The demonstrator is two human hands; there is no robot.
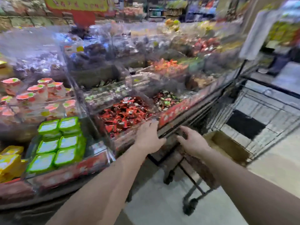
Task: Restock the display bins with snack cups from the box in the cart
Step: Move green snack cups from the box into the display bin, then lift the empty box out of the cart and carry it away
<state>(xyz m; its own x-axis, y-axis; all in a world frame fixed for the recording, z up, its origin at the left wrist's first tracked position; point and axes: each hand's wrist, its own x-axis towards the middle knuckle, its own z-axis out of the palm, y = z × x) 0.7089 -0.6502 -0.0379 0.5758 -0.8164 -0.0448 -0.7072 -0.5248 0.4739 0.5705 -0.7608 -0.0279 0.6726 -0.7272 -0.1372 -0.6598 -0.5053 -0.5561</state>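
Several clear acrylic display bins (78,95) are seen filling the left and centre of the frame, tiered so that stock slopes toward the shopper. At lower left, yellow packets (9,159) are stacked beside green-rimmed rectangular snack cups (56,143), laid flat in rows with lids upward, presumably so that the faces can be read. Above them, round cups with orange-and-green lids (37,91) are heaped in a higher bin. Red-wrapped candies (125,112) are piled loose at centre. The left hand (148,138) is shown with fingers extended against the front edge of the candy bin; nothing is gripped. The right hand (193,143) is spread, slack and empty, over the handle end of the black wire shopping cart (253,111). The brown cardboard box (227,145) is seen in the cart at lower right, just beyond the right hand; its contents are hidden. Writing on the yellow-and-red overhead sign (76,5), at the top left, and on the red price strips (175,111) is blurred beyond reading; no brand can be told.
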